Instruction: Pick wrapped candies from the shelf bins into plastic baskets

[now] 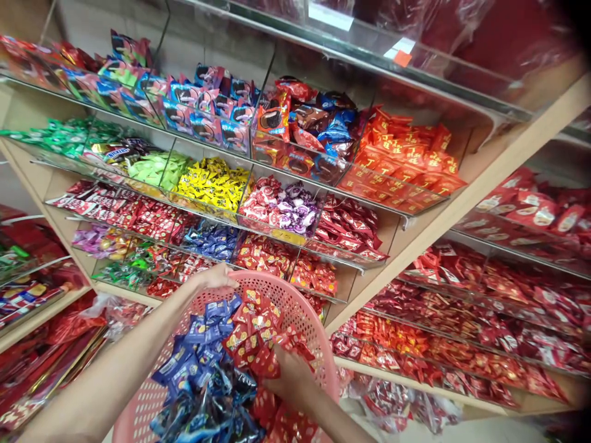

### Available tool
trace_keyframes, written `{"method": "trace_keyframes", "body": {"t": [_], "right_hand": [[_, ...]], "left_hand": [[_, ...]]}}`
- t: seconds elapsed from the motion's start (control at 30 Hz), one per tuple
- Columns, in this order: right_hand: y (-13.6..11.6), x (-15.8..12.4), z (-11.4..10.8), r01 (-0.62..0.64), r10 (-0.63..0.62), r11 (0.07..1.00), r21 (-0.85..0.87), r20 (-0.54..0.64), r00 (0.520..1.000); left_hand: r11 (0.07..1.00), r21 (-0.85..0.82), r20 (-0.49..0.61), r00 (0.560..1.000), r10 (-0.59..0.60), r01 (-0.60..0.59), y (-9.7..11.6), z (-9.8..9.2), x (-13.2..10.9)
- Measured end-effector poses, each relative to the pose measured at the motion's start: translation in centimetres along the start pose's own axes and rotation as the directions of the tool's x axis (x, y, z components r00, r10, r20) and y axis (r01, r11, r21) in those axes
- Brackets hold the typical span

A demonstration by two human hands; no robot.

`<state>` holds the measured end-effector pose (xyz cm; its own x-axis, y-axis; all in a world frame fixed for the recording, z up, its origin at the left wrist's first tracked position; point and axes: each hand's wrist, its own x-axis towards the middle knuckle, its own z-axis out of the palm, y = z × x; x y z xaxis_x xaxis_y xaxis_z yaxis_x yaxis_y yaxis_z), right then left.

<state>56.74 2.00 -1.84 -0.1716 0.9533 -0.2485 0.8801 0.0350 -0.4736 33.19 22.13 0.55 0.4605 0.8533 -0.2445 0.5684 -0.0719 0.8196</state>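
A pink plastic basket (pixel 318 307) with holes in its wall is tilted in front of me. My left hand (pixel 216 278) grips its far rim. Inside lie blue candy packets (pixel 203 332), darker shiny blue wrapped sweets (pixel 203 406) and red candy packets (pixel 252 314) with a yellow-orange pattern. Among the red ones, on the right side of the basket, is my right hand (pixel 290 376). Its fingers are curled on red packets and partly hidden by them.
Beyond the basket, a wooden shelf has clear-walled bins of yellow packets (pixel 213 184), orange packets (pixel 397 160) and red packets (pixel 268 253). Another rack with red packets (pixel 443 301) stands right. Plastic bags (pixel 392 400) lie on the floor below it. A glass shelf edge (pixel 369 61) juts out above.
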Motion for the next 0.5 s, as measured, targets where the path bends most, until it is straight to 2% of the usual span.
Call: {"method": "trace_keyframes", "body": {"t": [0.1,0.2,0.3,0.37,0.43,0.5], "right_hand": [[0.1,-0.4,-0.3,0.047,-0.047,0.999,0.027,-0.018,0.999],[1.2,-0.1,-1.8,0.059,-0.037,0.977,0.203,-0.11,0.993],[2.9,0.2,-3.6,0.018,0.048,0.876,0.481,-0.125,0.991],[3.9,0.0,-4.6,0.043,0.055,0.785,0.618,-0.14,0.989],[4.6,-0.5,-5.3,0.074,0.038,0.725,0.684,-0.148,0.988],[5.0,-1.0,-5.7,0.088,0.014,0.709,0.7,-0.139,0.99]], "left_hand": [[1.0,0.001,0.008,1.0,-0.002,0.002,-0.1,0.1,0.0],[1.0,-0.002,0.02,1.0,-0.015,0.015,-0.7,0.2,0.2],[1.0,0.0,0.02,1.0,-0.022,0.022,-1.5,0.2,0.5],[1.0,0.008,0.02,1.0,-0.015,0.015,-1.8,0.2,0.6],[1.0,0.02,0.022,1.0,-0.009,0.009,-1.9,0.1,0.6],[1.0,0.02,0.024,1.0,-0.015,0.014,-1.7,0.1,0.5]]}}
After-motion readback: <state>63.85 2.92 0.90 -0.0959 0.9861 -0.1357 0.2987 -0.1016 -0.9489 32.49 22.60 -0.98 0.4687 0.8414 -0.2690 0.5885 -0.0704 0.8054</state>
